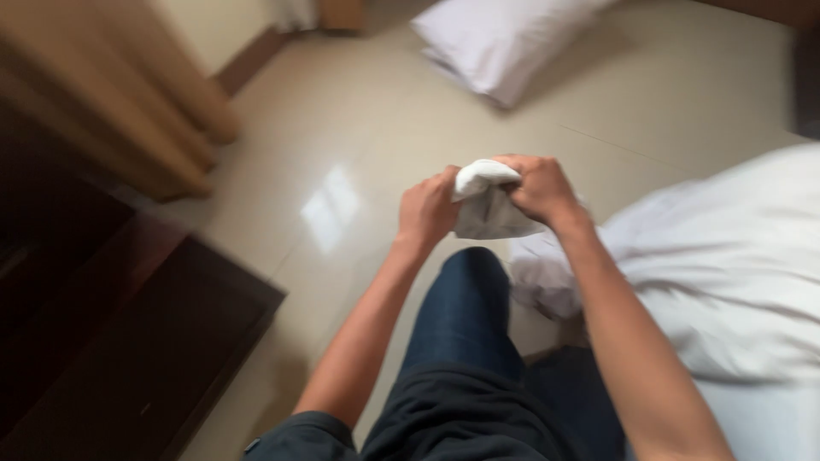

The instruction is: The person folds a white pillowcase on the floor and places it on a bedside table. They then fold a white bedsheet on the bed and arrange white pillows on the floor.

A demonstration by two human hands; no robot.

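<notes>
Fingers of your left hand (pixel 427 209) and right hand (pixel 538 188) clamp a bunched corner of white cloth (pixel 487 201) above your knee, its bulk trailing right onto the bed (pixel 752 256). Keep both grips close and pull evenly so the fabric gathers without slipping.

There are two bare hands, the left hand (pixel 427 213) and the right hand (pixel 540 188). One white crumpled cloth (pixel 483 205) is between them. One white soft pillow (pixel 500 38) lies on the floor. One dark wooden cabinet (pixel 145 341) stands at the left, and one beige curtain (pixel 128 94) hangs.
</notes>
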